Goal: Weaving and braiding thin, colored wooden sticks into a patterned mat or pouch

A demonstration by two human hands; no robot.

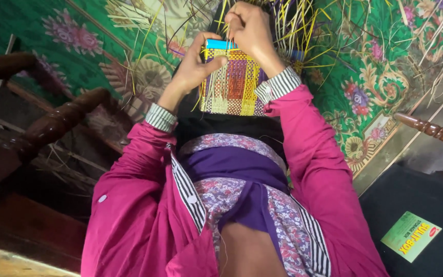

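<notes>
Head view, left hand (193, 66) gripping woven panel (232, 84) edge, right hand (252, 31) pinching strips (303, 25)

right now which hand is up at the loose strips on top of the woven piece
The right hand: it pinches the loose yellow strips above the woven panel. The left hand sits lower, gripping the panel's left edge.

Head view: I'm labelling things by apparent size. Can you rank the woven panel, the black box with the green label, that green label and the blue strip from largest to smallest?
1. Black box, partly cut off and nearer the camera
2. Woven panel
3. Green label
4. Blue strip, partly hidden under the hands
</notes>
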